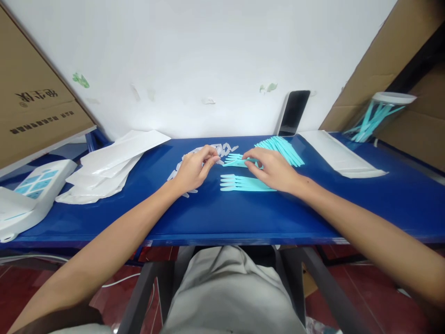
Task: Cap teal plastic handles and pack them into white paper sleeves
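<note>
My left hand (196,168) is closed in a pinch, with a small translucent cap (219,162) at its fingertips. Beyond and beside it spreads a loose heap of similar caps (224,148). My right hand (273,168) has its fingers closed around a thin teal stick (251,161), which points left toward the left hand. Under these fingers lie other teal sticks (233,157), partly hidden. Nearer to me is a neat row of teal sticks with pale tips (243,183). A fanned pile of teal sticks (283,149) rests just behind my right hand.
White packets (107,160) are stacked at left, near a white case with blue panels (41,190). A phone (295,112) leans on the wall. To the right are a flat white sleeve (342,153) and a clear jar of teal sticks (377,116). Cardboard boxes (38,93) flank the blue table (215,218).
</note>
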{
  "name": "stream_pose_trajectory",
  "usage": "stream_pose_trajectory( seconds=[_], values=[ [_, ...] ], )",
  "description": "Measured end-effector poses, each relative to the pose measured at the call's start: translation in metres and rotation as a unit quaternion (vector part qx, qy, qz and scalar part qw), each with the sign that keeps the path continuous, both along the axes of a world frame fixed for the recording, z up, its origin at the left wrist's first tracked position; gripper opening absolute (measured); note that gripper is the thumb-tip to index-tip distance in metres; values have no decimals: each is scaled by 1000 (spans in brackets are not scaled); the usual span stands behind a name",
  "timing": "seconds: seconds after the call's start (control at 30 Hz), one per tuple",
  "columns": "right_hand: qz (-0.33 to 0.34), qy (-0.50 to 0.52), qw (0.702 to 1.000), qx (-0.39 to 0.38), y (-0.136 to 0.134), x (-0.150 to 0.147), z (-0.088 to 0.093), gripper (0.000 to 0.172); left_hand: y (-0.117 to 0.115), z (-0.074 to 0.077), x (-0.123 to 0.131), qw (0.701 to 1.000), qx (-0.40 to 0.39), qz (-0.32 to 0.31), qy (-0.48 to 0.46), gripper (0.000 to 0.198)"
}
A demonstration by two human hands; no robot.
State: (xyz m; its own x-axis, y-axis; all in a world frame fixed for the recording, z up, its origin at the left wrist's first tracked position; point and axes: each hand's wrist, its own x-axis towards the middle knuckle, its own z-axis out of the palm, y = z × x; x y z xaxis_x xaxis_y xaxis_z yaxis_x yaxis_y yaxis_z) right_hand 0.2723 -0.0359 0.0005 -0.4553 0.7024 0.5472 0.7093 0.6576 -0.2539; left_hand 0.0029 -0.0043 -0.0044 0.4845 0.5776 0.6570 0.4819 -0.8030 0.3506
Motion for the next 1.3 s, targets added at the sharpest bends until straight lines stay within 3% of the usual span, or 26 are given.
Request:
stream_pose_trajectory(
  seconds=[0.27, 0.53, 0.83, 1.1, 1.3],
  values=[
    [-7, -14, 1000, 5, 0, 0, 1, 23, -3, 3, 1, 998, -36, -44, 1, 20],
    [-20, -49, 998, 38, -2, 1, 0, 28, 2, 3, 4, 997, -10, -57, -47, 23],
    [-48, -150, 973, 168, -3, 0, 4, 34, 8, 4, -2, 995, 33, -87, 46, 24],
    [-67, -148, 971, 178, -6, 0, 11, 36, 6, 4, -3, 985, 43, -64, 153, 41],
    [-64, -145, 971, 180, -7, 2, 14, 37, 5, 5, -1, 994, -12, -55, 92, 34]
  ],
)
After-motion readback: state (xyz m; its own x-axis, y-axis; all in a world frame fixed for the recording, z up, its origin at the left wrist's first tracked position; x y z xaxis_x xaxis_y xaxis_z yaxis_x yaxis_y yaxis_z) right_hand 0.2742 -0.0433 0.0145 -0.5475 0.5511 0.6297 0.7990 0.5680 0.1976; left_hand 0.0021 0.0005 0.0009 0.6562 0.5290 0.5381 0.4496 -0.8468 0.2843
